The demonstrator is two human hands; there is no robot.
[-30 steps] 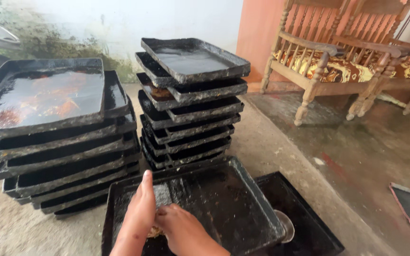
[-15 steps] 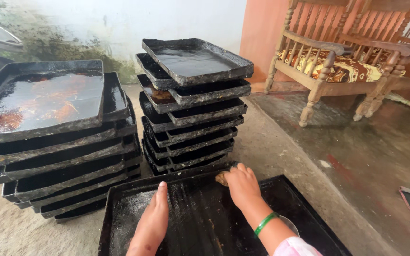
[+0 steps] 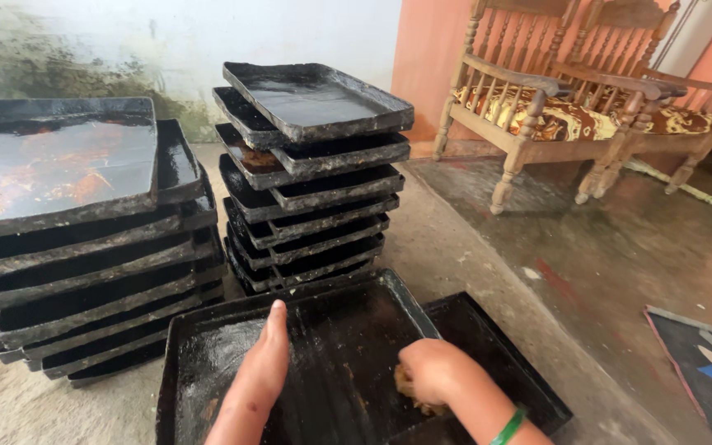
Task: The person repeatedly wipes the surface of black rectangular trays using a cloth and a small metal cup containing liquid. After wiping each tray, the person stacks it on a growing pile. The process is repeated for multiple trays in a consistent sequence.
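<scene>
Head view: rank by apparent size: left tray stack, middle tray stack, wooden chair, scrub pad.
1. left tray stack
2. middle tray stack and wooden chair: look alike, and the chair is farther, so unranked
3. scrub pad, mostly hidden under the right hand

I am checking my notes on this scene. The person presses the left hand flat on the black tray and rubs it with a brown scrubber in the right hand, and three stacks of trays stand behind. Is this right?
Not quite: the head view shows two stacks of trays, not three, a left stack and a right stack. The rest holds: the left hand lies flat on the black tray, and the right hand holds a brown scrubber against it.
</scene>
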